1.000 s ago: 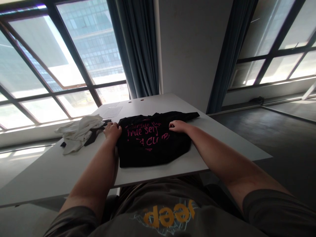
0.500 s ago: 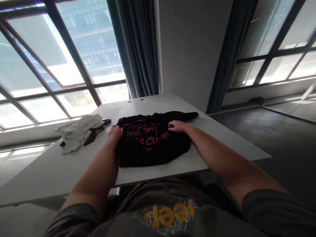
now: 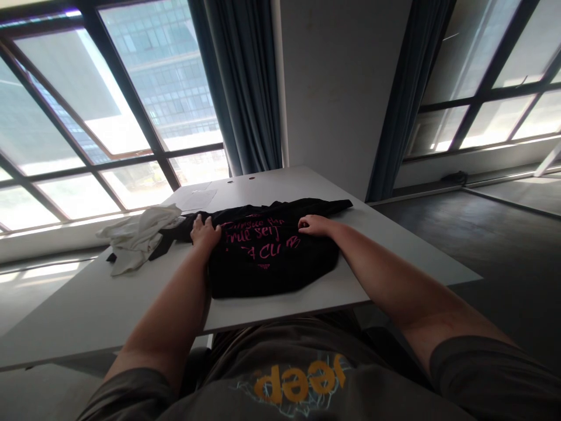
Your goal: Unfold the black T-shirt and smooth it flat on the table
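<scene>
A black shirt point(image 3: 272, 278) with pink lettering lies partly folded on the white table before me. My left hand point(image 3: 205, 232) rests at its left edge, fingers spread and nothing gripped. From beside that hand, a black sleeve point(image 3: 184, 227) reaches left towards the pile of clothes. On the right part of the shirt lies my right hand point(image 3: 315, 224), its fingers curled in and closed on the fabric. Another black end of the shirt points to the far right.
A crumpled white garment point(image 3: 142, 234) with dark cloth under it sits on the table point(image 3: 245, 313) to the left. Farther back lies a sheet of paper point(image 3: 199, 199). Behind the table stand a blue curtain point(image 3: 249, 88), a grey pillar point(image 3: 342, 88) and windows.
My left hand has opened, its fingers now spread apart. The black sleeve beside it now stretches left to the white garment. My right hand has stayed in place.
</scene>
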Demonstrator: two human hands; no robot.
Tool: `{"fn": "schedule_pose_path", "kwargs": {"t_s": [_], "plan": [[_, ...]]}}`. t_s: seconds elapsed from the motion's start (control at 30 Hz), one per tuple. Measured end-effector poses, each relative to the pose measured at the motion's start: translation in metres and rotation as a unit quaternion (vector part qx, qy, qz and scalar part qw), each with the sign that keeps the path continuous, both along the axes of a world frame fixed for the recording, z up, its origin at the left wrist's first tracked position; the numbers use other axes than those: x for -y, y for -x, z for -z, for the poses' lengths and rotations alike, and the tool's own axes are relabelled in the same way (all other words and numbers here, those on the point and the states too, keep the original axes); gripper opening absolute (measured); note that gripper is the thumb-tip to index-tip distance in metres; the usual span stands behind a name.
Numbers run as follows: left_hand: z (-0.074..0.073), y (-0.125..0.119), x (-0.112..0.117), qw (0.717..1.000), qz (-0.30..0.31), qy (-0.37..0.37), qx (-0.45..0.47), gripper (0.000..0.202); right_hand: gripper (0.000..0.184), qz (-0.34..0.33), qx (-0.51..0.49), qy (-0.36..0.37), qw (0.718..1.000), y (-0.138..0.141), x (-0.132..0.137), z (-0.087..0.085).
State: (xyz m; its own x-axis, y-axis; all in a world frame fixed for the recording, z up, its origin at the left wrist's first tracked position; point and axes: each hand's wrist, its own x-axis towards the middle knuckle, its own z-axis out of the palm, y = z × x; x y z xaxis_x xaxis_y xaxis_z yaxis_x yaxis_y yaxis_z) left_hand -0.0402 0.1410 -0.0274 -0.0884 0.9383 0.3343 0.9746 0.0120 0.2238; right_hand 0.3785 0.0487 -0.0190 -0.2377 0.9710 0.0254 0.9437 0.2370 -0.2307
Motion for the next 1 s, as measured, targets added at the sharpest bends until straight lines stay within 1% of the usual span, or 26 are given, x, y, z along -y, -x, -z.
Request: {"fn": "schedule_pose_path", "kwargs": {"t_s": [0.1,0.13,0.2,0.27,0.57,0.8,1.0], "plan": [[0.011,-0.015,-0.002,0.988,0.117,0.088,-0.045,0.065,0.029,0.001,-0.003,0.003,1.0,0.0,0.0,0.0],[0.015,-0.018,-0.003,0.981,0.146,0.116,-0.056,0.064,0.03,0.001,-0.003,0.003,1.0,-0.001,0.0,0.0],[0.021,-0.021,-0.003,0.97,0.176,0.154,-0.068,0.063,0.03,0.001,0.001,0.003,1.0,0.0,0.0,0.001],[0.023,-0.02,-0.002,0.967,0.183,0.164,-0.069,0.065,0.03,0.0,0.005,0.001,1.0,0.0,-0.001,0.001],[0.024,-0.018,-0.004,0.969,0.185,0.147,-0.073,0.062,0.03,-0.003,0.016,-0.007,1.0,-0.001,-0.002,0.004],[0.022,-0.019,-0.002,0.969,0.187,0.145,-0.072,0.059,0.03,-0.002,0.011,-0.003,1.0,-0.001,-0.002,0.003],[0.023,-0.018,-0.004,0.969,0.186,0.147,-0.074,0.062,0.031,-0.002,0.01,0.0,1.0,-0.001,-0.001,0.001]]}}
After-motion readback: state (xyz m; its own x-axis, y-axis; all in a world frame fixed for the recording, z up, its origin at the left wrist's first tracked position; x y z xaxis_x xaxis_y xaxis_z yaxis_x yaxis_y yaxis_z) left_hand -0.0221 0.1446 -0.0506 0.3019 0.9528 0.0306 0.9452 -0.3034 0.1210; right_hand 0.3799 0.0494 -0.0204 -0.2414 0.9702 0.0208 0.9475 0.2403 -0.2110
